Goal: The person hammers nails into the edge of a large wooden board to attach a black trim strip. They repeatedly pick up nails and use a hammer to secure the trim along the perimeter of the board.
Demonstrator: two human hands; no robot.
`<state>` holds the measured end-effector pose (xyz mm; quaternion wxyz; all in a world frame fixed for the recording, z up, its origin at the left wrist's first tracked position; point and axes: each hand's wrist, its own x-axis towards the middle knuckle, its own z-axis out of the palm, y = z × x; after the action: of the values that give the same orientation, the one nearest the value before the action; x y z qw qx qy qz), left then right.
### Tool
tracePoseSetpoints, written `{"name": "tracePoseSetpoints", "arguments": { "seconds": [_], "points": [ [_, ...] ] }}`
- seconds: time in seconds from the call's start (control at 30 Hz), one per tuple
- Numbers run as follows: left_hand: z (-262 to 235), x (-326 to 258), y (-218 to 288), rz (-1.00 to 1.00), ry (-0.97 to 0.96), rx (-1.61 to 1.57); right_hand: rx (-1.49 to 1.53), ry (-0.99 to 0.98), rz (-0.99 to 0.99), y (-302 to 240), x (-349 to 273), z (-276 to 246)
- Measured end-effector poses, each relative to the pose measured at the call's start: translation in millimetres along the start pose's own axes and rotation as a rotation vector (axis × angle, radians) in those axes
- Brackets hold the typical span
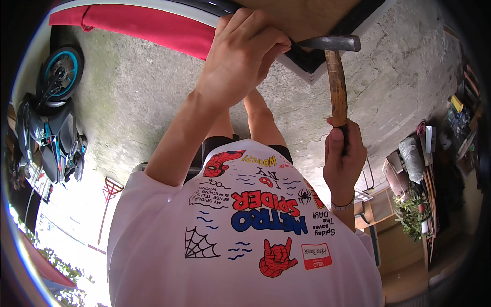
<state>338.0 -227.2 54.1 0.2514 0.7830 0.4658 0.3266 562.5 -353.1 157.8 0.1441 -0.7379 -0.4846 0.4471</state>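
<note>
My right hand [343,158] is wrapped around the lower part of a hammer's worn wooden handle. The hammer [336,84] is upright in the picture, its dark metal head [335,43] lying sideways at the top. The head's thin end comes close to the fingertips of my left hand [240,53]. That hand is closed in a pinch at the edge of a brown board [302,18] with a black border [308,59]. Whatever sits between those fingers is hidden. Red fabric [148,31] runs along the board's side, left of my left hand, next to a pale strip.
Grey rough concrete floor [148,82] spreads below the board. A motorcycle [56,123] with a blue-rimmed wheel stands at the left. Along the right lie a plastic-wrapped bundle [410,158], a leafy plant [409,207] and assorted clutter. A red metal stand [111,189] is at lower left.
</note>
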Motion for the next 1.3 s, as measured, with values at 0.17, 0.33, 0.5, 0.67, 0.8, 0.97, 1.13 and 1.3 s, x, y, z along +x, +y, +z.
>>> {"name": "tracePoseSetpoints", "arguments": {
  "seconds": [0.17,0.33,0.5,0.67,0.8,0.97,1.13,1.3],
  "points": [
    [5.5,-2.9,-7.0,0.029,0.086,-0.065,-0.02,0.017,-0.008,-5.1,2.1,-1.7],
    [7.7,-5.7,-8.6,0.005,0.112,-0.106,0.06,0.078,-0.02,-4.0,-2.9,0.5],
    [10.9,-7.0,-8.1,-0.002,0.135,-0.095,0.025,0.097,-0.034,-12.0,-0.9,-1.3],
    [11.6,-9.3,-10.5,0.006,0.15,-0.106,-0.007,0.083,-0.044,-8.5,-3.9,5.8],
    [12.9,-8.5,-10.9,0.007,0.146,-0.105,0.075,0.118,0.01,-17.0,-4.0,2.4],
    [13.5,-10.7,-14.4,0.02,0.155,-0.114,-0.028,0.097,-0.049,-10.3,-4.0,14.4],
    [13.0,-10.0,-13.3,0.014,0.121,-0.103,0.172,0.179,0.052,-26.0,-3.2,5.1],
    [14.3,-11.4,-14.5,0.015,0.127,-0.117,-0.041,0.083,-0.006,-7.5,-0.6,11.8]
  ]
}}
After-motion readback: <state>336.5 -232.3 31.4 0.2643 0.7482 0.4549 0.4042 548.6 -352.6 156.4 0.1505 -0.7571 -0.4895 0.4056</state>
